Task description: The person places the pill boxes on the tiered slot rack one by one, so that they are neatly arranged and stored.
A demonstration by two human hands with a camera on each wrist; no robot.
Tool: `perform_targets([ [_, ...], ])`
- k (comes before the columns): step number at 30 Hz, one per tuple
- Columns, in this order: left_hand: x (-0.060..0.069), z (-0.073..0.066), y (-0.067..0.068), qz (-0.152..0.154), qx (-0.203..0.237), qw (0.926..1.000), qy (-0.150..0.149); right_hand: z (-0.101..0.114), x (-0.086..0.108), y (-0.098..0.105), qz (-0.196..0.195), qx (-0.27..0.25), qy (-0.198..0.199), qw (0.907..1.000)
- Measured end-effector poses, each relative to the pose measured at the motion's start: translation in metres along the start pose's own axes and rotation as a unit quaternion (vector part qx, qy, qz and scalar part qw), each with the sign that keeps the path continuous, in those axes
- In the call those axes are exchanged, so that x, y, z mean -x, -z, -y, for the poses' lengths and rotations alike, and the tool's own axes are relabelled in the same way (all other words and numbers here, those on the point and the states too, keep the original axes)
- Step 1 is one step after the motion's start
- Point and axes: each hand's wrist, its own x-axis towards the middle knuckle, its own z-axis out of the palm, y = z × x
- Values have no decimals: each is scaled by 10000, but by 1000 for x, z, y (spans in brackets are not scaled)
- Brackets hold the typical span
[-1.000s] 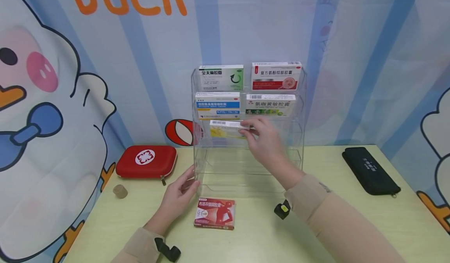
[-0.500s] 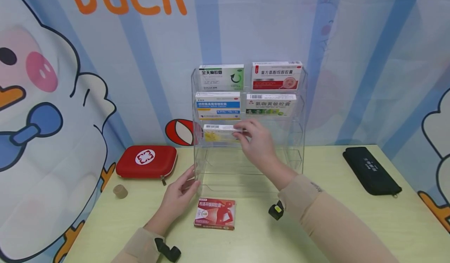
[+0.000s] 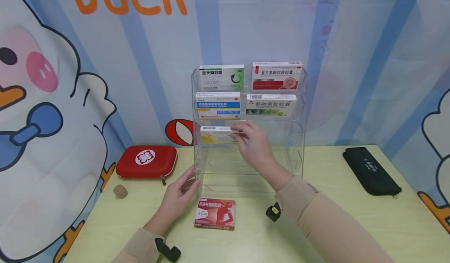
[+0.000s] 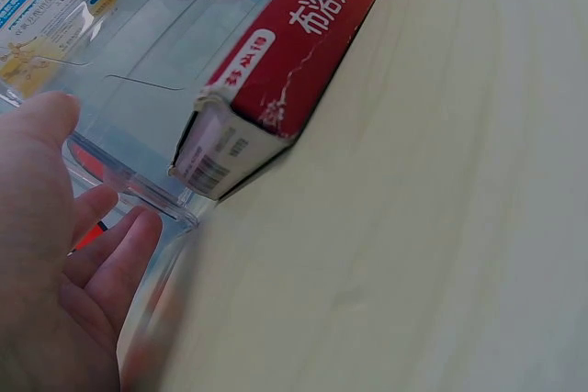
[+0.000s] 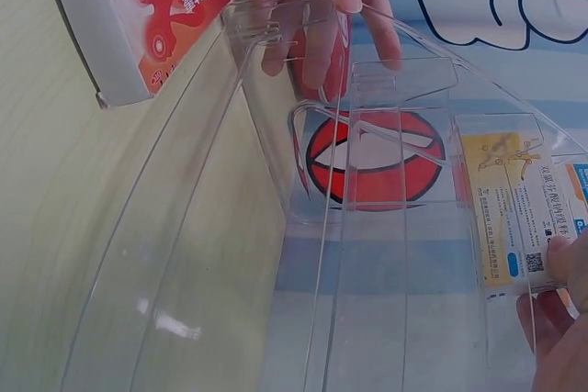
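Observation:
My right hand pinches the right end of a white and yellow medicine box. That box sits at the left of the third tier of a clear acrylic display rack; in the right wrist view the yellow-and-white box shows behind the clear front lip. My left hand rests with fairly straight fingers against the rack's lower left side. The left wrist view has the left hand beside the rack's corner, near a red medicine box lying flat on the table.
Higher tiers hold a green-white box, a red-white box, a blue-white box and another green-white box. On the table lie a red zip case, a small cork-like cylinder and a black pouch.
My right hand has moved left and slightly down with the yellow-white box, which now sits lower in the third tier. The left hand has stayed at the rack's side.

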Motion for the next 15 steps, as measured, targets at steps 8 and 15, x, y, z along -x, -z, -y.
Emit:
perform_targets([
  [8, 0, -1, 0, -11, -33, 10000, -7, -1, 1, 1, -31, -133, -160, 9998],
  [15, 0, 0, 0, -19, -11, 10000, -61, 2, 7, 3, -181, -257, -257, 9992],
])
